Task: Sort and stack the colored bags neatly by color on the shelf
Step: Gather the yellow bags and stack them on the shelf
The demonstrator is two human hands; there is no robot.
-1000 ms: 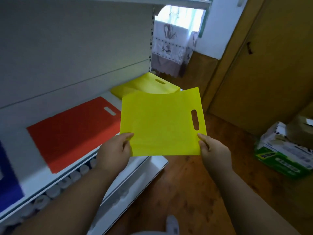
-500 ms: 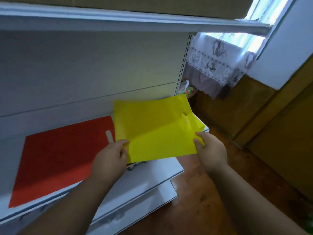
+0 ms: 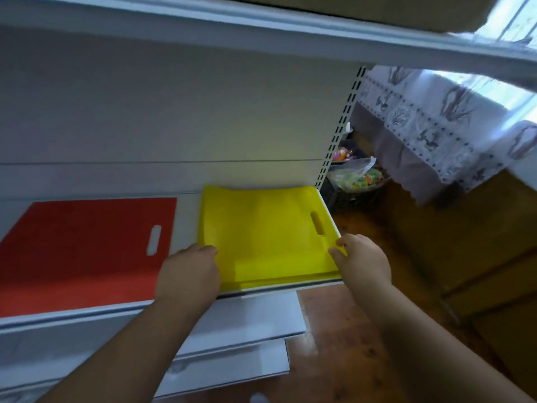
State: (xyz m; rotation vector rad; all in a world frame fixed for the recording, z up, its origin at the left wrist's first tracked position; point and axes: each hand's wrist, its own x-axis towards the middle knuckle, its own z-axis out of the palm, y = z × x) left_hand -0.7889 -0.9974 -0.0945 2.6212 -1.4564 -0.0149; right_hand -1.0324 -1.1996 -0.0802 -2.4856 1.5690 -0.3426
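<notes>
Much of this view is soft with blur, and the red bag (image 3: pixel 87 251) at the left is cut off by the frame edge, so I cannot see its far-left end. My left hand (image 3: pixel 189 274) covers the near-left corner of the yellow bag (image 3: pixel 267 237), and its fingertips are hidden under my knuckles, so I cannot tell whether they pinch the fabric or only press against it. Beyond the shelf upright, in the middle right of the frame, a crinkled plastic bundle (image 3: pixel 356 177) with coloured contents is too blurred to make out.

The yellow bag lies flat on the white shelf (image 3: pixel 186 210), in the centre of the frame, at the shelf's right end. It is bright yellow with a slot handle near its right edge, and thin yellow edges show beneath its near side, so it rests on at least one other yellow bag. The red bag lies flat just beside it to the left, a strip of bare shelf between them, its own slot handle facing the yellow one.

My right hand (image 3: pixel 360 263) grips the yellow bag's near-right corner, fingers curled over the edge. My left hand rests against the bag's near-left edge, fingers bent.
</notes>
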